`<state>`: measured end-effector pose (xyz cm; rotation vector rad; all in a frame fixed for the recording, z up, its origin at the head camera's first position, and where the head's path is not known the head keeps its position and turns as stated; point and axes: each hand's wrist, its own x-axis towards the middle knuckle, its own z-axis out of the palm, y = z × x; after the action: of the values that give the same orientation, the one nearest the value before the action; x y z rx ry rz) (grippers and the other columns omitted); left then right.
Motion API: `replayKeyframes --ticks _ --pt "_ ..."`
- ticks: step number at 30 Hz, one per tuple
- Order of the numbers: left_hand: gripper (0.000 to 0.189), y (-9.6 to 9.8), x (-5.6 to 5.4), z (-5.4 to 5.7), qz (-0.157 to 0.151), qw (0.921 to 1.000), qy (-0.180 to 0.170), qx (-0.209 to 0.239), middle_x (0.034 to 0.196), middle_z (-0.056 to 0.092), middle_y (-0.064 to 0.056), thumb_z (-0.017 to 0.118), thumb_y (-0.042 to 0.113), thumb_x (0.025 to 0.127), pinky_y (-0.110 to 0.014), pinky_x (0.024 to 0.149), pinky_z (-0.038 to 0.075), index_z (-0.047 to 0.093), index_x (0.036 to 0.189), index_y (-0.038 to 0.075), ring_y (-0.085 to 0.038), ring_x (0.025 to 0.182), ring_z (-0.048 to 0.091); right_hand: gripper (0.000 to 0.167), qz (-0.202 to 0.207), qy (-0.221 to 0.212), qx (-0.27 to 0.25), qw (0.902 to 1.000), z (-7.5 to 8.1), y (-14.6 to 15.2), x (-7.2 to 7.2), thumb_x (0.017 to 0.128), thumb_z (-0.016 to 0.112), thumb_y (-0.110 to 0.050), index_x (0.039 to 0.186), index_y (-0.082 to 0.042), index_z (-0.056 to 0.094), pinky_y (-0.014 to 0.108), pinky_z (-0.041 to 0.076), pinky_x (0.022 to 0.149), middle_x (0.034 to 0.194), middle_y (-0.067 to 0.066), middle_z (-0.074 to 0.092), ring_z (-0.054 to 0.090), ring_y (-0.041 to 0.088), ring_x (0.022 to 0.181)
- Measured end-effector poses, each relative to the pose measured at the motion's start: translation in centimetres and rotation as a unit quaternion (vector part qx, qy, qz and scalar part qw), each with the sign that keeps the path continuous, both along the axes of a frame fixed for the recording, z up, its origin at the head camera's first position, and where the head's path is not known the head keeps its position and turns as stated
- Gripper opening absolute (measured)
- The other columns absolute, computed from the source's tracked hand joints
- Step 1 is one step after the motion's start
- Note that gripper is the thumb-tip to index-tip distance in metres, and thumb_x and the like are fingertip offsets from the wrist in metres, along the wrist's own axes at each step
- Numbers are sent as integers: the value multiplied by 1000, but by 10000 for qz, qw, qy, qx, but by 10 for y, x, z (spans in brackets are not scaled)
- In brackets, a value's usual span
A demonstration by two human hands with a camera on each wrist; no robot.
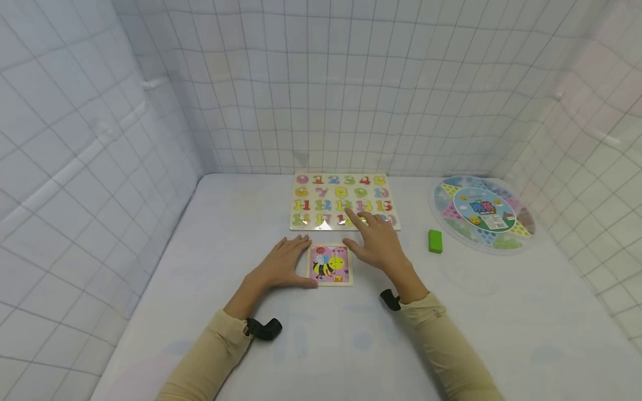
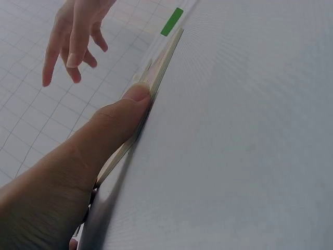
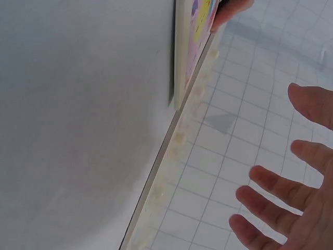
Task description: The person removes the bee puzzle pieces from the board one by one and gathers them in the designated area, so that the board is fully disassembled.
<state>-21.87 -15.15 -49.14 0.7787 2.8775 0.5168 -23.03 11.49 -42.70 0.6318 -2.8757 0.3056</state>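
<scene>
A small square wooden puzzle with a bee picture lies flat on the white table. My left hand holds it from the left, thumb on the near edge and fingertips at the far left corner. In the left wrist view the thumb presses against the puzzle's wooden edge. My right hand hovers to the right of the puzzle, fingers spread and holding nothing. Its fingers stand apart from the puzzle in the right wrist view.
Behind the puzzle lies a number board with rows of colourful numerals. To the right are a green block and a round board-game disc in clear plastic. Grid-patterned cloth walls enclose the table's back and sides.
</scene>
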Motion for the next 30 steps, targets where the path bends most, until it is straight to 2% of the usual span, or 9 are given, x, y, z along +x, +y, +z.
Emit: replayKeyframes --ticks 3,6,10,15,20,24,30 --pt "114 -1 0 -2 39 10000 -69 8 160 29 -10 67 77 67 -50 125 12 32 152 8 -27 150 23 65 152 -557 -326 9978 -2 -15 -6 91 63 -47 148 -24 43 52 54 92 133 13 59 59 33 118" --pt "115 -2 1 -3 81 9999 -131 -6 161 28 -10 67 78 67 -49 125 11 32 152 9 -26 151 22 60 293 -1125 -619 9913 -6 -30 -12 90 65 -46 143 -22 50 47 55 89 127 11 63 62 29 113" --pt "114 -3 1 -2 71 9999 -86 -1 160 29 -10 66 78 68 -49 125 11 32 152 9 -26 151 23 53 517 -1564 -870 9825 -10 -49 -19 89 68 -43 135 -19 57 43 55 86 118 8 65 63 25 106" --pt "114 -2 1 -1 -8 10000 -11 57 160 29 -10 65 79 68 -50 125 12 32 152 9 -27 150 24 44 724 -1827 -879 9766 -17 -64 -24 87 71 -41 124 -18 66 41 54 88 117 7 65 62 24 106" --pt "115 1 1 0 -50 10000 44 15 160 29 -10 64 80 68 -51 125 13 31 153 10 -27 150 25 44 886 -2050 -783 9716 -26 -71 -28 86 72 -41 123 -17 68 38 52 91 116 7 64 60 22 105" --pt "114 3 3 2 -25 10000 63 18 160 30 -9 65 79 68 -51 125 13 32 152 9 -27 150 25 45 904 -2060 -826 9708 -28 -73 -27 86 73 -38 124 -15 68 40 50 96 118 8 63 59 23 109" --pt "113 0 5 3 73 10000 39 5 160 31 -8 66 79 67 -51 124 14 33 152 11 -26 150 26 44 848 -1955 -986 9720 -30 -77 -21 83 77 -33 120 -11 70 38 52 95 115 7 69 63 24 107"
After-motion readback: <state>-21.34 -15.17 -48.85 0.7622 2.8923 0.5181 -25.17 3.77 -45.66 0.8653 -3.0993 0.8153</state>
